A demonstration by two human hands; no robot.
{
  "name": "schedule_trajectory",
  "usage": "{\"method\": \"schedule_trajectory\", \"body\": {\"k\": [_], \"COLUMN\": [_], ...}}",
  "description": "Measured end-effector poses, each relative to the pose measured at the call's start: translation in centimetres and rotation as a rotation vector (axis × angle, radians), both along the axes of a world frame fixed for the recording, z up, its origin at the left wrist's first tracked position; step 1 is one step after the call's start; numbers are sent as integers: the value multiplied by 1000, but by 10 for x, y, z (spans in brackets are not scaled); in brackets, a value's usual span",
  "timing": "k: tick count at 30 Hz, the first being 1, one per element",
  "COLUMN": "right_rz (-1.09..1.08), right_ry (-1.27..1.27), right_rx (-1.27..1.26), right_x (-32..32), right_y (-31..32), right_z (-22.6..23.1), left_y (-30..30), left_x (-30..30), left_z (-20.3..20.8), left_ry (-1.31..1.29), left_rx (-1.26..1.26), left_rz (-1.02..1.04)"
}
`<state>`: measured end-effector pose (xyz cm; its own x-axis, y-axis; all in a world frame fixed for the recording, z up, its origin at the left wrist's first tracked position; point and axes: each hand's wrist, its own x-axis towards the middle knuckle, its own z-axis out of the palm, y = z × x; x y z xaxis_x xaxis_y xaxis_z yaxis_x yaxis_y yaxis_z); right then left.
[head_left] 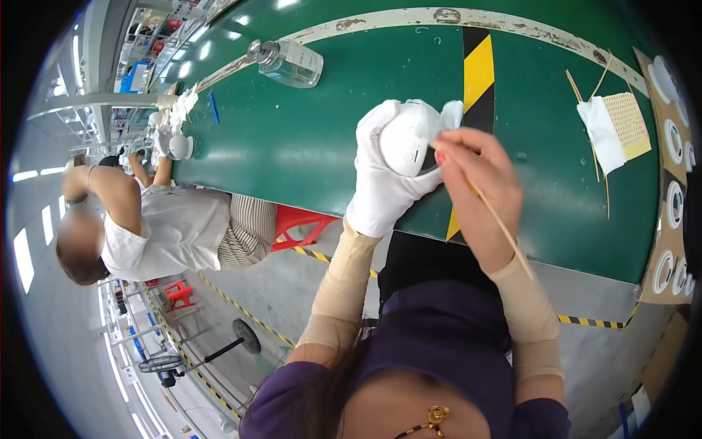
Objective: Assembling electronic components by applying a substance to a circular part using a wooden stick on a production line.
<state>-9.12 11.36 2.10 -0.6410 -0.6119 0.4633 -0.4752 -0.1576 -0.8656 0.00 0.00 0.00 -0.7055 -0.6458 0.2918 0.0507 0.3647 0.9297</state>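
Observation:
My left hand [380, 175], in a white glove, is closed around a white rounded housing [404, 143] with small dark markings on its face. It holds the housing above the green bench top. My bare right hand [482, 179] pinches a thin wooden stick [504, 230], which slants back past the wrist. The front end of the stick is at the right side of the housing; my fingers hide whether it touches. Beige sleeves cover both forearms.
A clear pump bottle [292, 64] stands farther back on the green bench [351, 80]. Right of my hands lie a white cloth [603, 132], a dotted yellow sheet [630, 124] and several sticks. Cardboard with white rings [673, 205] borders the right. A co-worker [175, 227] sits left.

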Motion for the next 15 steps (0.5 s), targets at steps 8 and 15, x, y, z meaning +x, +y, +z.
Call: {"method": "schedule_trajectory", "body": {"k": [8, 15], "right_rz": [46, 40], "right_ry": [-149, -420], "right_rx": [19, -40], "right_x": [7, -1], "right_y": [13, 8], "right_z": [-1, 3], "left_y": [0, -5], "left_x": [-4, -1], "left_z": [-3, -7], "left_ry": [91, 9], "left_rx": [94, -109], "left_rz": [-26, -41]}}
